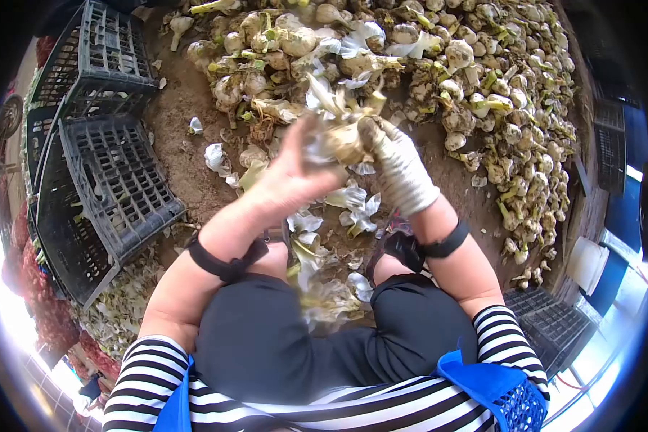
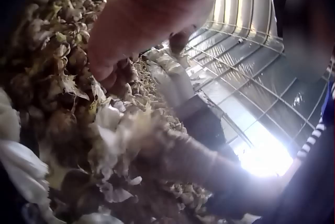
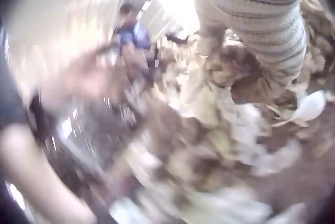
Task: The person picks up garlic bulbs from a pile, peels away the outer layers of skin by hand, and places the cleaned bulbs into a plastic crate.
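Note:
Loose papery skins hang from a garlic bulb (image 1: 347, 142) held up between the hands. The right hand (image 1: 399, 165), in a dirty pale striped glove, pinches the bulb's right side; its ribbed glove fills the top of the right wrist view (image 3: 256, 25). The bare left hand (image 1: 295, 171) is beside the bulb's left, blurred, thumb and fingers spread apart; whether it touches the skins is unclear. In the left wrist view that left hand (image 2: 146, 23) hangs over garlic with its fingers bent slightly downward. White peeled skins (image 1: 306, 241) lie between the legs.
A large garlic pile (image 1: 511, 108) spreads across the ground ahead and right. Black plastic crates (image 1: 122, 180) stand at the left, and another dark crate (image 1: 551, 324) is at the lower right. Red net sacks (image 1: 47, 302) lie at the far left.

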### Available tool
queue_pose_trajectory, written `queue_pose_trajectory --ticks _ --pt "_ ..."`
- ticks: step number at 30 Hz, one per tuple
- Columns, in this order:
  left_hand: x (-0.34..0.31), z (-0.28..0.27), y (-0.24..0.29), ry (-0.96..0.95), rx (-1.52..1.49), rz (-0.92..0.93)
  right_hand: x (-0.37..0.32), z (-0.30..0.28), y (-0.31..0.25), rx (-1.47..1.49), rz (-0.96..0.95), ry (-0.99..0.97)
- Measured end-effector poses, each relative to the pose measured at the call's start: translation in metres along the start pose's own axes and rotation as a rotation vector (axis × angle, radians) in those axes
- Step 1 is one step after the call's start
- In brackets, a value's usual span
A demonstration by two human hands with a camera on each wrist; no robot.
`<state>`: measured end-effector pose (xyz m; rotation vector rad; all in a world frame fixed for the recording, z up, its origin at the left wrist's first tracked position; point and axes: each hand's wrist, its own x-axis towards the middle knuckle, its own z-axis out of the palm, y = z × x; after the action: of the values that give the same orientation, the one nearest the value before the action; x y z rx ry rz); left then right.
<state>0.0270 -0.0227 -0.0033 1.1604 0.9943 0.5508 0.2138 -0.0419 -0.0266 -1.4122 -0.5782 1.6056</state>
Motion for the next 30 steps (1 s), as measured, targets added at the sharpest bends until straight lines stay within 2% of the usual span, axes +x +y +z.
queue_pose_trajectory --ticks 1,2,3,4,5,6,7,8,9,11,12,13,15,16,17,19,21,23,25,26,28,30 --pt "-0.003 0.007 -0.004 -0.094 -0.025 0.043 -0.014 0.014 -0.015 0.024 -0.024 -0.075" --pt "-0.002 0.01 -0.001 -0.094 -0.019 0.044 -0.018 0.018 -0.017 -0.015 -0.149 -0.048" --pt "0.0 0.011 0.004 -0.048 -0.196 0.042 -0.008 0.001 -0.009 -0.312 -0.212 -0.025" --pt "0.002 0.011 0.008 -0.004 -0.372 0.04 0.001 -0.012 -0.017 -0.758 -0.413 -0.026" --pt "0.003 0.004 0.009 0.051 -0.635 -0.052 0.008 -0.022 -0.023 -1.209 -0.611 -0.024" --pt "0.002 0.0 0.014 0.046 -0.696 -0.068 0.009 -0.025 -0.027 -1.296 -0.752 0.126" --pt "0.001 -0.001 0.018 0.042 -0.759 -0.086 0.014 -0.022 -0.03 -1.355 -1.013 0.322" --pt "0.001 0.0 0.015 0.044 -0.761 -0.089 0.012 -0.018 -0.034 -1.259 -1.04 0.334" --pt "0.0 0.003 0.011 0.026 -0.637 -0.078 0.003 -0.008 -0.039 -1.164 -1.058 0.343" --pt "-0.002 0.013 0.014 -0.011 -0.424 -0.054 -0.013 0.024 -0.031 -0.85 -0.815 0.065" --pt "-0.003 0.014 0.014 -0.018 -0.491 -0.031 -0.011 0.031 -0.027 -1.084 -1.116 -0.008" --pt "-0.004 0.014 0.013 -0.024 -0.556 -0.01 -0.009 0.028 -0.022 -1.053 -1.14 -0.021" --pt "-0.004 0.01 0.007 -0.003 -0.533 -0.02 0.001 0.021 -0.018 -1.29 -1.196 0.089" --pt "-0.005 0.009 0.005 0.013 -0.514 -0.042 0.01 0.012 -0.016 -1.264 -1.152 0.101" --pt "-0.004 0.01 0.01 0.036 -0.518 -0.02 0.012 0.008 -0.015 -1.029 -0.981 0.17" --pt "-0.002 0.005 0.016 0.071 -0.555 -0.064 -0.007 0.006 -0.036 -0.769 -1.025 0.033" --pt "-0.003 0.005 0.013 0.049 -0.521 -0.083 -0.02 0.005 -0.048 -1.174 -1.137 -0.089" --pt "-0.004 0.007 0.013 0.027 -0.482 -0.116 -0.01 0.007 -0.033 -1.204 -1.309 -0.127" --pt "-0.003 0.01 0.018 0.052 -0.423 -0.176 -0.015 0.009 -0.036 -1.267 -1.135 -0.204" --pt "-0.004 0.008 0.016 0.027 -0.394 -0.176 -0.015 0.01 -0.034 -1.265 -1.134 -0.205" --pt "-0.005 0.008 0.01 0.035 -0.326 -0.142 -0.012 0.012 -0.031 -1.343 -1.011 -0.25" --pt "-0.003 0.007 0.01 0.044 -0.26 -0.107 -0.01 0.011 -0.029 -1.366 -1.023 -0.239"
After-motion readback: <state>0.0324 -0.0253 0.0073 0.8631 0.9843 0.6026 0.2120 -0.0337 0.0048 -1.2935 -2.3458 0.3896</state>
